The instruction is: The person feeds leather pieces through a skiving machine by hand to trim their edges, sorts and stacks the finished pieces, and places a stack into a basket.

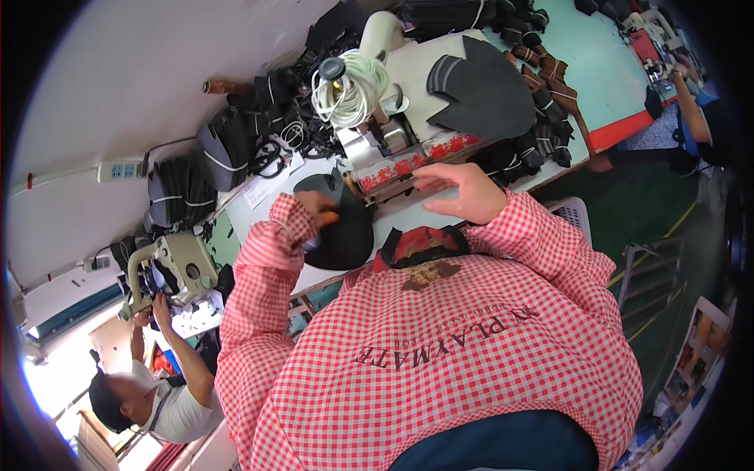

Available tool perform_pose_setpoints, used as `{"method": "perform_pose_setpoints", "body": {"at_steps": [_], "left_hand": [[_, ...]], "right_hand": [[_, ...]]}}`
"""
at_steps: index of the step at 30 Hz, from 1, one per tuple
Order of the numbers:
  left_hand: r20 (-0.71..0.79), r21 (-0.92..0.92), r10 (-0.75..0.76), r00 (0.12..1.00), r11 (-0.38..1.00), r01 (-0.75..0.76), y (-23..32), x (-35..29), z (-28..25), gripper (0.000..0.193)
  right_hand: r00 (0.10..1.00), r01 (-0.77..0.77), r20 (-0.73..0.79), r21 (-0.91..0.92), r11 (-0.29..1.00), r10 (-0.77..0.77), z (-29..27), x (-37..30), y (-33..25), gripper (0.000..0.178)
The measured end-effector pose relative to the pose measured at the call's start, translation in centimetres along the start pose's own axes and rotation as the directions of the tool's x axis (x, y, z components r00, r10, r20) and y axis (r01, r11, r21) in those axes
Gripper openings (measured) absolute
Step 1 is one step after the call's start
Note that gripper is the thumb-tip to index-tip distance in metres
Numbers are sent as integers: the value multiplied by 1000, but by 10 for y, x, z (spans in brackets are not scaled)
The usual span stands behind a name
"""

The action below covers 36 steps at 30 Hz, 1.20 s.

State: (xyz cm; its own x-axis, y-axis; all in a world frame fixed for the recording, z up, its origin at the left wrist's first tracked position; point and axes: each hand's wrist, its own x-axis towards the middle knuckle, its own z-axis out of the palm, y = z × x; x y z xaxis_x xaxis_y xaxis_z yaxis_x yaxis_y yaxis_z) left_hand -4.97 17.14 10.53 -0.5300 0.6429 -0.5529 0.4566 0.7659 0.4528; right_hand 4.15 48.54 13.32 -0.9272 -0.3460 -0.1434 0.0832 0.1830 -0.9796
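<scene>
My left hand [317, 207] is at the upper part of a black cut piece [345, 238], which lies on the white tabletop left of a bench machine [382, 141]. Its fingers are curled on the piece and slightly blurred; a small orange spot shows at them, too unclear to name. Fingers stretched and thumb apart, my right hand [465, 194] hovers just in front of the machine's red-patterned front edge, holding nothing. On the machine's pale top, to the right, rest dark grey notched pieces [487, 93], overlapping one another.
A coiled pale cable [349, 90] hangs on the machine. Tied dark bundles [222, 149] line the wall side; brown and black bundles [554, 90] sit at the right. A person [161, 392] works at another machine [184, 267] at lower left; another person's arm [691, 110] shows far right.
</scene>
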Motion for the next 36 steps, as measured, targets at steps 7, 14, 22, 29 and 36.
{"method": "perform_pose_setpoints", "body": {"at_steps": [7, 14, 22, 29, 36], "left_hand": [[-136, -791, -157, 978, 612, -12, 74, 19, -23, 22], [-395, -234, -141, 908, 971, 49, 45, 70, -5, 30], [-48, -487, -81, 996, 872, 48, 56, 71, -37, 27], [5, 341, -489, 872, 821, 459, -40, 17, 11, 63], [7, 263, -560, 829, 801, 539, 2, 6, 4, 42]], "right_hand": [[957, -290, 179, 553, 781, 228, 10, 11, 54, 39], [928, -300, -72, 437, 848, 365, 19, 23, 47, 24], [923, -357, -10, 349, 867, 384, 33, -14, 16, 27], [872, -113, -291, -901, 418, -392, -110, -9, 11, 45], [916, 63, -206, -776, 628, -345, -36, -3, -4, 51]]}}
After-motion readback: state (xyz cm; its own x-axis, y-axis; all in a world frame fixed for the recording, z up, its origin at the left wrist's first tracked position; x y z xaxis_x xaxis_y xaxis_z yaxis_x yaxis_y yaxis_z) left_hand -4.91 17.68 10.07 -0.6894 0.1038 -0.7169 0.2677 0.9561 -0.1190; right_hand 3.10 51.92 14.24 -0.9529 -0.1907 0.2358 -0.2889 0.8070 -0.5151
